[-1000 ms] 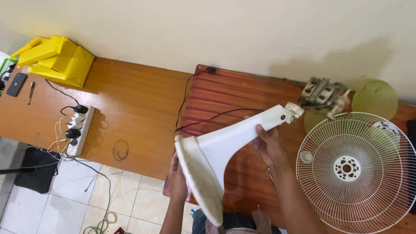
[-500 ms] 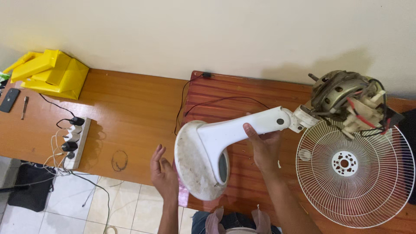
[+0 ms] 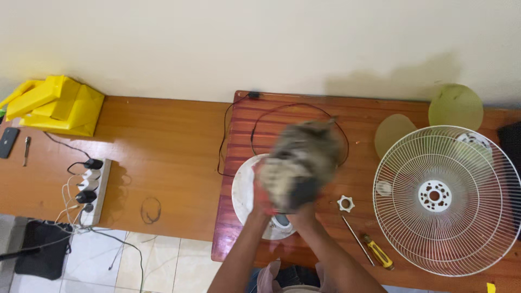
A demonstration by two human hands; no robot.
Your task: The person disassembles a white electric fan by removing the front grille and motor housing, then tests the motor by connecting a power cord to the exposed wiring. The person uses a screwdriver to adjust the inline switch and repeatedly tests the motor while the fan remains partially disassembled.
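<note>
Motor grey, dusty, motion-blurred | left hand, right hand fingers grasping motor

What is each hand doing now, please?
Left hand: closed on the blurred fan motor.
Right hand: under the fan motor, seems to hold it; its grip cannot be told exactly.

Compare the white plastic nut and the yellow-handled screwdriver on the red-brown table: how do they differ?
The white plastic nut is small, ring-shaped and lobed; the yellow-handled screwdriver is long, thin and lies diagonally. The nut is all white; the screwdriver has a metal shaft and yellow handle. Both lie loose on the table, apart from both hands.
</note>
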